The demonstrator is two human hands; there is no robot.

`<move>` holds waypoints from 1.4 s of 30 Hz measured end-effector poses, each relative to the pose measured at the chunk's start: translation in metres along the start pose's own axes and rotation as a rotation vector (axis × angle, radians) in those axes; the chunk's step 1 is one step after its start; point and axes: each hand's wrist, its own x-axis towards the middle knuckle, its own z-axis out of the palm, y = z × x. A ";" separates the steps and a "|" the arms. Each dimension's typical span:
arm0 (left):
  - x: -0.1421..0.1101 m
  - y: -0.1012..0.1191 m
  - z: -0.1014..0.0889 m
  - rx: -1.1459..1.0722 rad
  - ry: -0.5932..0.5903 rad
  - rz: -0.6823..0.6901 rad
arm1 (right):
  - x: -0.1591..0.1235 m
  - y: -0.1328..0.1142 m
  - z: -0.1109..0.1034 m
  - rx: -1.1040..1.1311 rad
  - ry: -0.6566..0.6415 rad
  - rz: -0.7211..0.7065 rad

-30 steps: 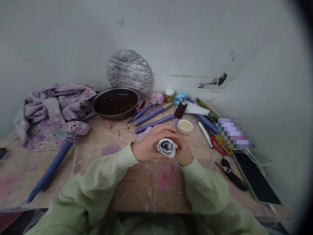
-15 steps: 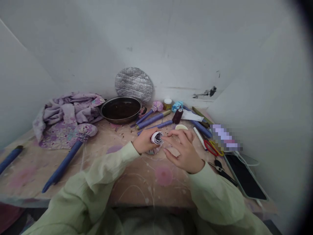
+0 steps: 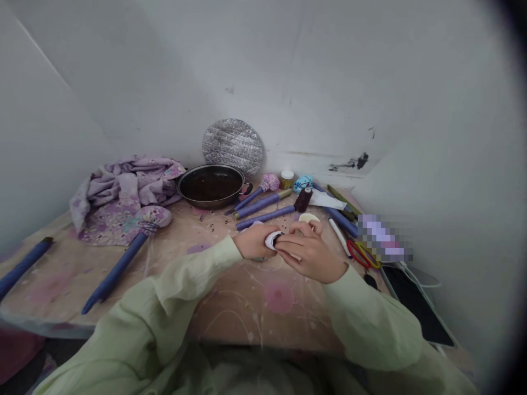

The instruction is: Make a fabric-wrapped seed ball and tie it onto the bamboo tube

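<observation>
It's dim in here, a flat grey light with its source out of sight. The back wall (image 3: 296,126) is palest around the quilted foil disc (image 3: 233,145), which glints in patches. Shadow blackens the mouth of the paper roll (image 3: 270,240); the tablecloth (image 3: 239,296) darkens along its bowed near edge. Blackness curves down the far right, and coarse blocks blot out a lilac item (image 3: 381,236).

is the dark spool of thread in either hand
No, the dark spool sits on the table, beyond the left hand gripping a white roll and the right hand at its end.
</observation>
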 end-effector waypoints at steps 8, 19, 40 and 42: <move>0.016 -0.005 0.002 0.105 -0.093 0.049 | -0.004 0.008 0.006 -0.021 -0.198 0.112; 0.034 -0.002 0.007 0.210 -0.123 0.094 | -0.006 0.020 0.018 0.022 -0.443 0.236; 0.019 -0.031 -0.003 0.088 -0.110 0.029 | 0.013 0.026 0.040 0.220 -0.302 0.258; 0.016 -0.035 -0.005 0.064 -0.083 0.015 | 0.013 0.026 0.044 0.264 -0.169 0.260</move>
